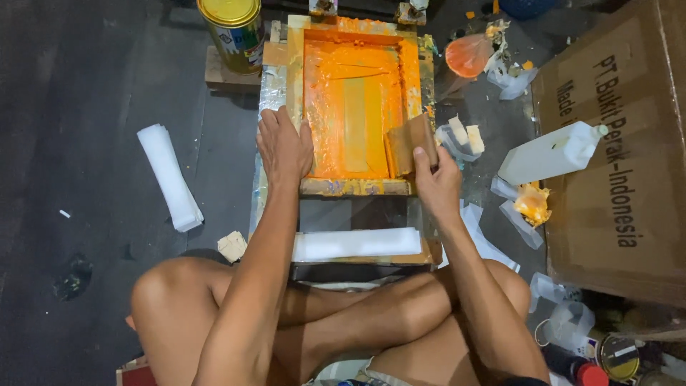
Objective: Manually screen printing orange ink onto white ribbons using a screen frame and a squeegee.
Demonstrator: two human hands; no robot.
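A wooden-framed printing screen (353,187) coated with orange ink lies flat in front of me. My left hand (284,146) presses flat on the frame's left side, fingers spread. My right hand (437,180) grips a brown squeegee (411,143) that stands tilted at the screen's lower right corner. A stack of white plastic strips (356,243) lies on a board just below the frame, above my crossed legs.
A yellow-lidded tin can (232,28) stands at the upper left. A white roll (169,176) lies on the dark floor at left. At right are a white plastic jug (552,152), a large cardboard box (622,179), ink-stained bags (471,53) and small jars (618,356).
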